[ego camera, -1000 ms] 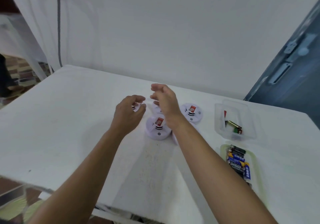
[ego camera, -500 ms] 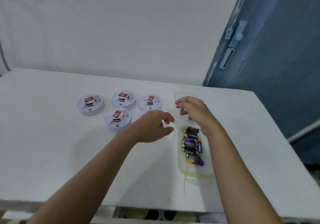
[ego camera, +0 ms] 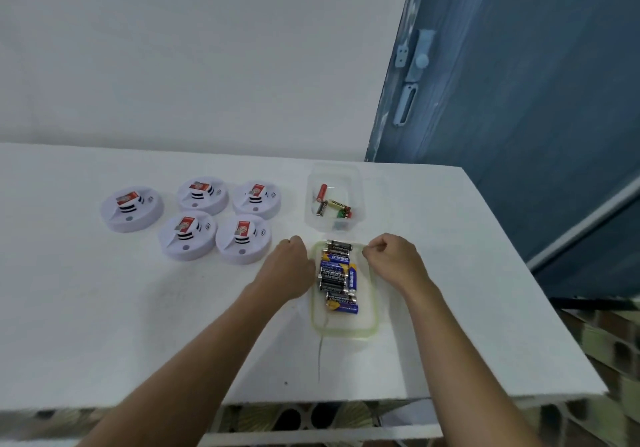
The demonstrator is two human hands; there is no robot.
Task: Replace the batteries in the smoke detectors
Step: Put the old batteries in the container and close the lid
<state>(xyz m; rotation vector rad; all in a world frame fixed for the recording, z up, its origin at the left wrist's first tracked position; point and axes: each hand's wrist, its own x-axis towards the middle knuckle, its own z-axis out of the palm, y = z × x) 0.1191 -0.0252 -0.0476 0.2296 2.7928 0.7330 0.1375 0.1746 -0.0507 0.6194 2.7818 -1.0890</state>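
Several white round smoke detectors (ego camera: 187, 235), each with a red label on top, sit in a cluster on the left half of the white table (ego camera: 104, 308). A shallow clear tray with a green rim (ego camera: 372, 322) holds several dark and blue batteries (ego camera: 336, 273). My left hand (ego camera: 289, 270) lies against the tray's left rim with its fingers curled round the edge. My right hand (ego camera: 393, 259) pinches the rim at the tray's far right corner. Behind the tray, a clear plastic tub (ego camera: 334, 173) contains a few loose batteries (ego camera: 334, 206), one of them red.
The table's right edge runs close beside the tray, with a blue door (ego camera: 519, 100) beyond it. A white wall (ego camera: 207, 48) stands behind the table. The front edge of the table is near my forearms.
The view has swung to the right. Both hands left the smoke detectors, moved right and now close on the two sides of the battery tray.
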